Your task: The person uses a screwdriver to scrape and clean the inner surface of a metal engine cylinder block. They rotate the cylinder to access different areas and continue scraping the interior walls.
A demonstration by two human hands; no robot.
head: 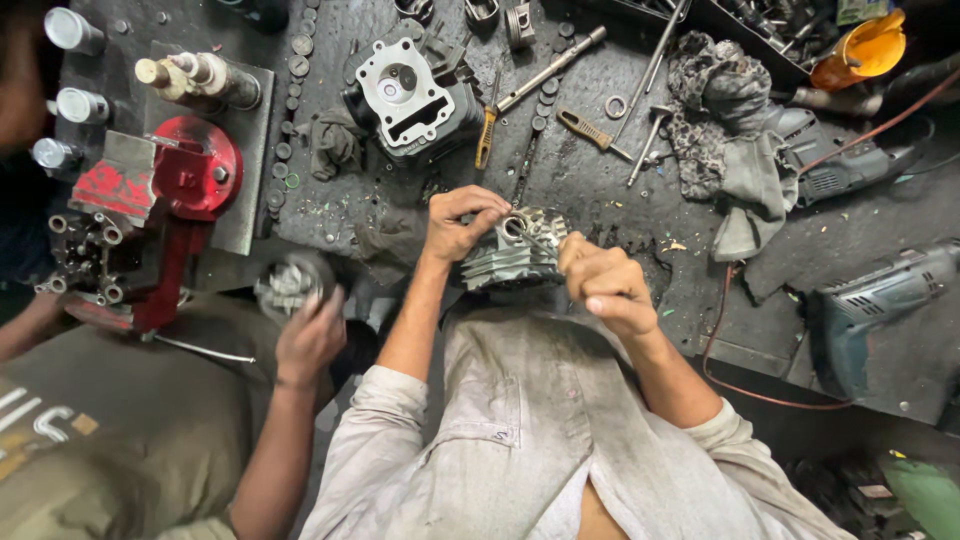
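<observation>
Dark, grimy tabletop point(600, 200), littered with parts and tools. Red press-like fixture point(165, 200) at left edge, grey plate under it. Second cylinder head point(410, 95), larger, lying face-up top centre, well apart from the hands. Grey drill point(880, 300) at right edge, another power tool point(840, 155) above it, red cable running down off the bench. Patterned rag point(725, 130) bunched top right, orange funnel point(865, 50) beyond it. Long bar point(550, 68) and yellow-handled screwdriver point(486, 135) lying between big head and rag; row of small round discs point(290, 110) along plate edge.

Finned cylinder head point(515, 250) sitting at near tabletop edge, centre, between both hands. Left hand point(460, 225) on its top left, fingers curled and pinched at the round port, touching the casting. Right hand point(605, 280) just right of it, fingers closed tight in a fist around a thin tool point(535, 238) whose tip reaches into the head; tool mostly hidden, kind unclear.

Co-worker's hand point(310, 335) lower left, fingers wrapped round a small finned part point(288, 285), blurred, details not readable. Three silver cylinders point(70, 95) stacked at far left edge.
</observation>
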